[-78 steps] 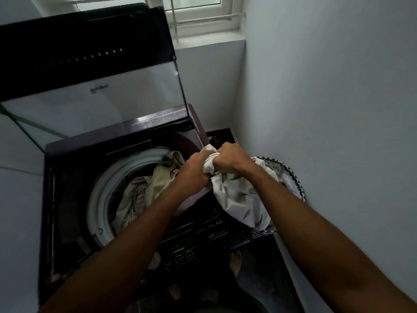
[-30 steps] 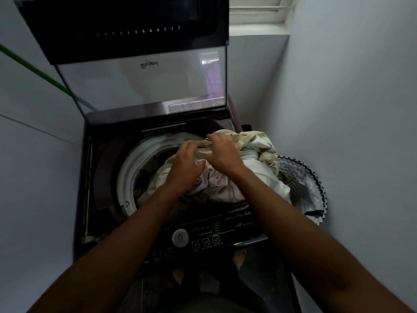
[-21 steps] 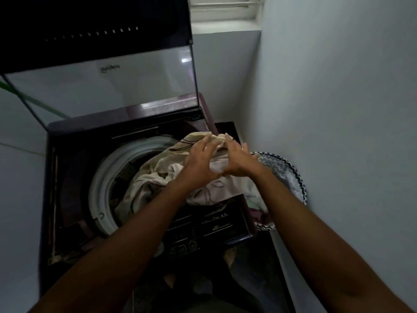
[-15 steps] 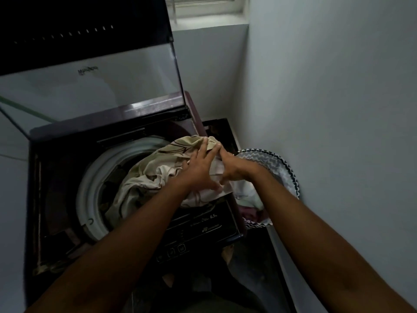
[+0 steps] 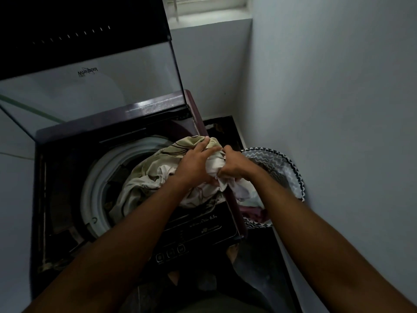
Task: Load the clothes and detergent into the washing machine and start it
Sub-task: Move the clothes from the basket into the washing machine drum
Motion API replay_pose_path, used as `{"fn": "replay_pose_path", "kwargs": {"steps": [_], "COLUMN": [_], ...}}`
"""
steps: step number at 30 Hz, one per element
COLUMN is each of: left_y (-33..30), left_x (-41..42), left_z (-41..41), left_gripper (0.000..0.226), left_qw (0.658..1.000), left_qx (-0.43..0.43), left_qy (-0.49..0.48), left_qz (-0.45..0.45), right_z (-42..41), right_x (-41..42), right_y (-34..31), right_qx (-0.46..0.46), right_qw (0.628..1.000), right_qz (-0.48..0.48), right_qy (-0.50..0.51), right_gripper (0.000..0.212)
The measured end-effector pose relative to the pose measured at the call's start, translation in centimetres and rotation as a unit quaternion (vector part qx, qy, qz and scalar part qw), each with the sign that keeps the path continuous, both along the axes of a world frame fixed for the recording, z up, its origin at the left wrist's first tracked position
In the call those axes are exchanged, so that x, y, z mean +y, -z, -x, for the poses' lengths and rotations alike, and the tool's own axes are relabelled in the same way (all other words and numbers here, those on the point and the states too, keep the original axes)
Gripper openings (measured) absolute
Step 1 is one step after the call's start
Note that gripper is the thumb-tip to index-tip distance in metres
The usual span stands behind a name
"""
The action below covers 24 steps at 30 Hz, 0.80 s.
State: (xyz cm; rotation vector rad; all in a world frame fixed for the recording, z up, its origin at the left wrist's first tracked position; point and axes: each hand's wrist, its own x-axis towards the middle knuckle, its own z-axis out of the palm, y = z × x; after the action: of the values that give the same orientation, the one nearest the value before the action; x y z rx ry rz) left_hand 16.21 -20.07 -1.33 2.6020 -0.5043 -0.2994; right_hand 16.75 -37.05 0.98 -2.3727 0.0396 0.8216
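A top-loading washing machine point(image 5: 198, 231) stands against the left wall with its glass lid point(image 5: 90, 91) raised upright at the far side. A bundle of pale clothes point(image 5: 149, 175), cream with dark looping lines, is heaped over the right part of the white drum rim point(image 5: 94, 177); part of it hangs down into the drum and part spills over the near right edge onto the dark control panel point(image 5: 194, 236).

Both hands meet on top of that bundle. The left hand point(image 5: 194, 163) lies over the cloth with its fingers spread and bent down into the folds, pressing on it; whether it truly pinches the fabric cannot be told. The right hand point(image 5: 234, 168) has its fingers curled tightly round a bunched white fold (the cloth puckers out below the knuckles), just beside the left hand and touching the same piece.

To the right of the machine, between it and the right wall, sits a laundry basket point(image 5: 286, 168) with a grey zigzag lining and a black-and-white edge. More cloth lies inside it, white on top and a maroon piece point(image 5: 252, 213) nearer. A window sill point(image 5: 209, 19) shows at the far end of the narrow corner.
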Motion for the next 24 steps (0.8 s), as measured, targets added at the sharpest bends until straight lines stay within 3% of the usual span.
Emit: {"fn": "replay_pose_path", "kwargs": {"steps": [5,12,21,24], "left_y": [-0.2,-1.5,-2.9,-2.7], "left_x": [0.6,1.4,6.5,9.1], "left_z": [-0.3,0.5,2.0,3.0], "left_gripper": [0.087,0.072,0.056,0.053], "left_qw": [0.997,0.984,0.956,0.944], "left_qx": [0.017,0.005,-0.011,-0.018], "left_qy": [-0.023,-0.089,-0.201,-0.237], "left_qz": [0.068,0.156,0.215,0.231], "right_z": [0.6,1.3,0.9,1.1], "right_x": [0.9,3.5,9.4,12.3], "right_y": [-0.3,-0.9,-2.4,-2.6], "right_qx": [-0.112,-0.182,-0.226,-0.224], "right_qw": [0.991,0.965,0.953,0.956], "right_qz": [0.015,-0.059,-0.147,-0.157], "right_qy": [0.072,0.179,0.138,0.107], "right_gripper": [0.042,0.029,0.017,0.024]}}
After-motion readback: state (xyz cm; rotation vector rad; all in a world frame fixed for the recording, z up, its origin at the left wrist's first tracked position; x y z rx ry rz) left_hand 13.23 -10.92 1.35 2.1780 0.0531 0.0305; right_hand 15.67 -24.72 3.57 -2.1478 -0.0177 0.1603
